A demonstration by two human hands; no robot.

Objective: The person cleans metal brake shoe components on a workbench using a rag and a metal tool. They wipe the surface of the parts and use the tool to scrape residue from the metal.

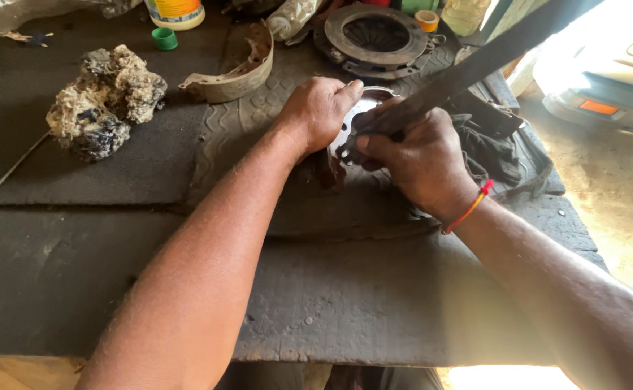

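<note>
Centre frame: left hand [318, 112] presses flat on a shiny metal disc [360, 112], fingers curled over its rim. Right hand [414, 155] fisted tight round a long dark bar [475, 68], tip at the disc. Prying looks mid-way; nothing visibly freed yet.

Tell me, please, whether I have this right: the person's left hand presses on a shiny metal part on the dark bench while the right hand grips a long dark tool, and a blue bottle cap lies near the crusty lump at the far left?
Not quite: the head view shows the bottle cap is green, not blue. The rest holds: the left hand presses on the shiny metal part on the dark bench, the right hand grips the long dark tool, and the cap lies near the crusty lump.
</note>
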